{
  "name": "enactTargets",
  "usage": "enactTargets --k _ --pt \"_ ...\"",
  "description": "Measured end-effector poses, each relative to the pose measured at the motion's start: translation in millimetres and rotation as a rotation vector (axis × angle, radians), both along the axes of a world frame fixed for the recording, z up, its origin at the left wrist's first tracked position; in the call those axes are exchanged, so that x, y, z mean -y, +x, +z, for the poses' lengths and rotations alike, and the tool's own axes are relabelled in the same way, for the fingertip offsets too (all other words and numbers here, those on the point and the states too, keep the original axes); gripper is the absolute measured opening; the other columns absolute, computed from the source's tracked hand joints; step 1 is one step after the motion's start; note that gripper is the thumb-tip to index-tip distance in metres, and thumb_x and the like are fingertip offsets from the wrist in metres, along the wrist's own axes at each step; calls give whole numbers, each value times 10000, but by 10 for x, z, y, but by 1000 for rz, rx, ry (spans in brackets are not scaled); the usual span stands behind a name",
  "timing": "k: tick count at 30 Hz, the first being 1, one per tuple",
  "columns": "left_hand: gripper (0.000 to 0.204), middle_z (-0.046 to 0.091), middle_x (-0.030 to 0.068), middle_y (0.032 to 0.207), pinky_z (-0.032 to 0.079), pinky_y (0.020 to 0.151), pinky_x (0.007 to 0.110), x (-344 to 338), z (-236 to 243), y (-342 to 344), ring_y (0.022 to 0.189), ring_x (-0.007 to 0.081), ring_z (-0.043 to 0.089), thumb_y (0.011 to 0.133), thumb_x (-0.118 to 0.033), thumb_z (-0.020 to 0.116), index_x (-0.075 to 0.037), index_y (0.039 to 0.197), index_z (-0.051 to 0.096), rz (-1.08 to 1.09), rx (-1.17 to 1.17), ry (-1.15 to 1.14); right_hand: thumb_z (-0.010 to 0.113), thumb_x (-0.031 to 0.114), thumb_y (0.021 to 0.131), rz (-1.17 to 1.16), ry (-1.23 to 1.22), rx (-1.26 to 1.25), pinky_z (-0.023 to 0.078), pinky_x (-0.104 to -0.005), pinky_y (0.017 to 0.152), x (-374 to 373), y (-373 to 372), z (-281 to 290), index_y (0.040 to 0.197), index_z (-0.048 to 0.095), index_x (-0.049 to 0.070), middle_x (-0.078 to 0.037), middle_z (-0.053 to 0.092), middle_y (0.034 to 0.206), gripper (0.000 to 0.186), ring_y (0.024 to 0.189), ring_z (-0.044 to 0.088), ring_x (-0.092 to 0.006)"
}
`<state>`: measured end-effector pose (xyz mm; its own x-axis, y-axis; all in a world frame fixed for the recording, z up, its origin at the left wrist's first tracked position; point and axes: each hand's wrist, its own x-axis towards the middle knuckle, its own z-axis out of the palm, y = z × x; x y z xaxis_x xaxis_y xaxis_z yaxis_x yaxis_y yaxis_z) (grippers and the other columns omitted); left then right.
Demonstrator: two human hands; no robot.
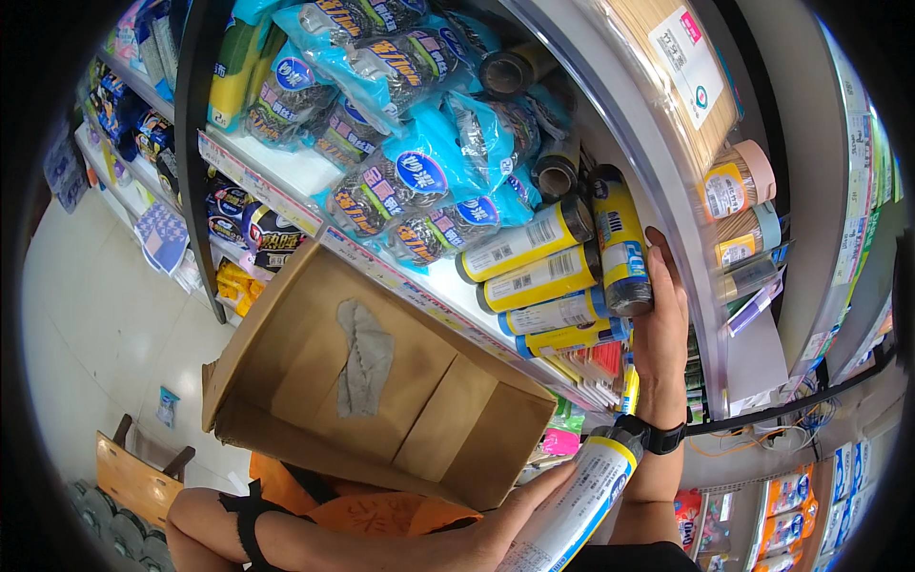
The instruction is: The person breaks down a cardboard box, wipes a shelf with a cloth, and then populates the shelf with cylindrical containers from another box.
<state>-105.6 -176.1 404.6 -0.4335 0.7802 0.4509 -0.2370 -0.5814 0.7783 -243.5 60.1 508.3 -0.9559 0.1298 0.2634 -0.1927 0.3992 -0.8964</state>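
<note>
My right hand (664,310), with a black watch on its wrist, is against the right side of an upright yellow-wrapped roll (621,243) with dark ends. Its fingers curl along the roll and are partly hidden. Beside that roll, several rolls in yellow and white wrappers (534,243) lie stacked on their sides on the shelf. Low in the view, my left hand (519,515) holds a long roll (577,500) in a white, blue and yellow wrapper, tilted up to the right. Its upper end is close to my right wrist.
An open cardboard box (286,381) with a grey cloth (364,357) inside stands below the shelf edge. Blue packs of metal scourers (410,176) fill the shelf to the left. A curved metal shelf side (658,143) rises at the right. A wooden stool (143,472) stands at lower left.
</note>
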Motion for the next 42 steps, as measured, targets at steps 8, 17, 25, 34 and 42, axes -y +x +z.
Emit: enactTargets --k 8,17,25,34,42 --pt "916 382 228 1321 434 926 355 251 323 -517 1112 225 505 858 -234 704 -36 1484 65 468 39 -103 701 230 889 202 459 -72 490 -286 857 40 98 24 1399 413 5 -127 572 1186 628 983 581 -153" --pt "789 581 24 720 388 434 219 165 758 -1575 509 72 480 828 -289 719 -49 1465 320 744 -111 -333 692 192 897 160 429 -315 462 -296 870 -163 -482 -110 1224 558 -52 -125 625 1101 429 972 559 -168" --pt "783 649 83 898 458 524 234 -99 798 -1921 629 88 542 781 -351 773 6 1379 417 813 -524 -421 700 284 891 63 718 -320 454 -332 914 -288 -800 20 1192 609 13 -114 646 1139 414 1017 585 -211" --pt "675 643 166 1124 554 710 318 -339 950 -2262 906 239 644 732 -443 792 -17 1215 589 873 -552 -584 638 248 918 0 955 -422 494 -358 803 -539 -787 40 1103 644 6 -145 684 1009 304 897 628 -249" --pt "517 600 172 1251 438 1002 354 -616 831 -2689 1170 313 553 832 -424 704 -115 1237 615 1381 -1003 -666 645 262 909 -15 1122 -352 500 -338 806 -555 -812 67 1113 647 24 -150 685 1026 313 886 641 -256"
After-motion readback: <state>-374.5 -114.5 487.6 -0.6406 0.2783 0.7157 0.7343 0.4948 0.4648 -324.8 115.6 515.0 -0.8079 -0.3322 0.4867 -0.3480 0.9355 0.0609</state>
